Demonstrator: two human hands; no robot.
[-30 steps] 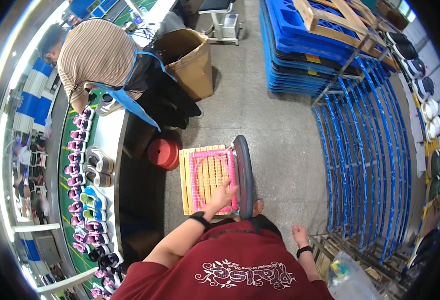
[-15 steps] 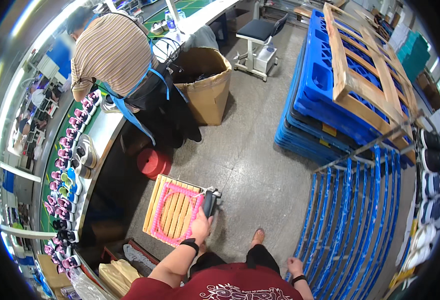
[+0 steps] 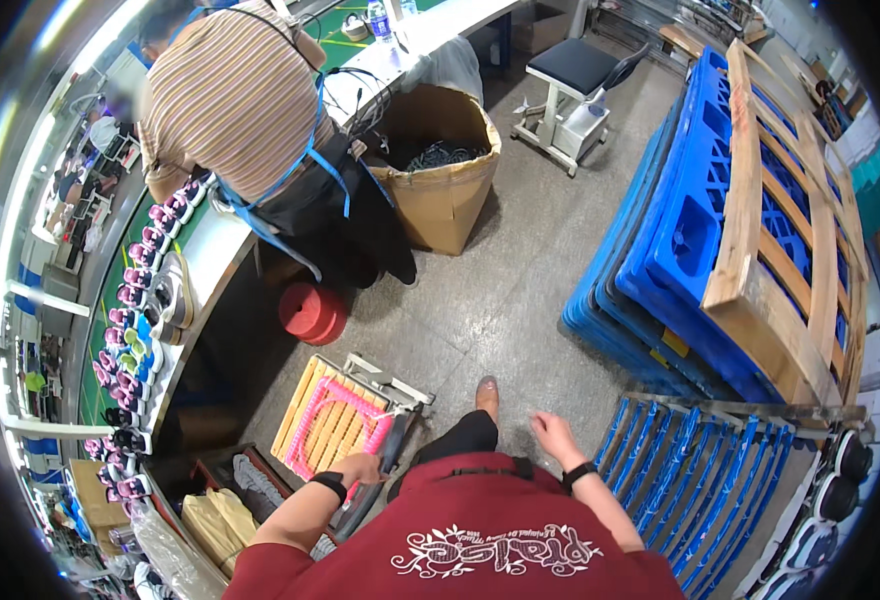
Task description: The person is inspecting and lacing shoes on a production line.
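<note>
The chair has swung further left since a moment ago; the left hand grips its dark backrest, fingers clamped. The right hand hangs free, fingers loosely apart, above the floor.

Left hand lowered, grip closed, right hand free, fingers loosely spread

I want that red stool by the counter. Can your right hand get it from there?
Probably not. The right hand hangs free on the far side from the red stool, with the chair in the left hand standing between.
</note>
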